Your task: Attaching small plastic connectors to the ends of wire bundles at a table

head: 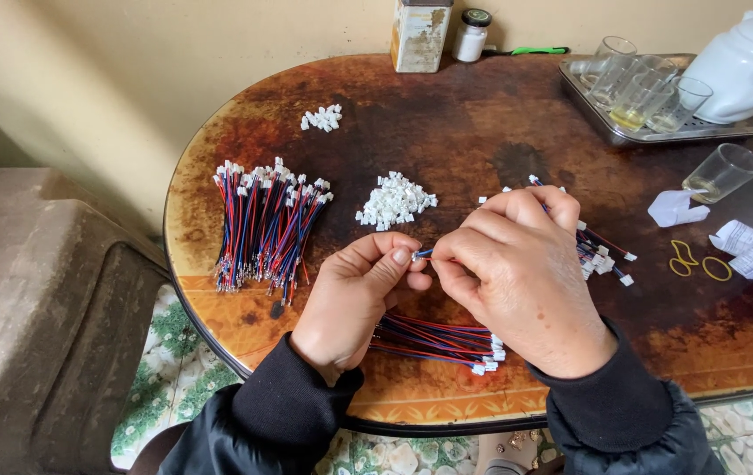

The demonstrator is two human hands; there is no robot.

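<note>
While both hands meet over the table's near edge, this is how things lie from the head camera:

Left hand (352, 295): fingers curled, thumb and forefinger pinched together on the near end of a thin wire lead (422, 253); what sits at that tip is too small to tell.

Right hand (517, 273): closed on the same wire lead from the other side, fingertips nearly touching the left thumb, with more wires passing under the knuckles.

Wire lead: held just above the table (482, 123), between the two hands.

Under the wrists: a loose bundle of red, blue and black wires (442, 339) with white plugs, lying flat.

Left of the hands: a bigger bundle of the same wires (266, 224), fanned out.

Beyond the hands: a heap of small white connectors (396, 200); a smaller heap (322, 117) farther back.

Right side: a drinking glass (725, 171), crumpled paper (674, 208), yellow rubber bands (697, 260).

Far right corner: a metal tray (605, 127) with glasses and a white teapot (741, 66).
</note>
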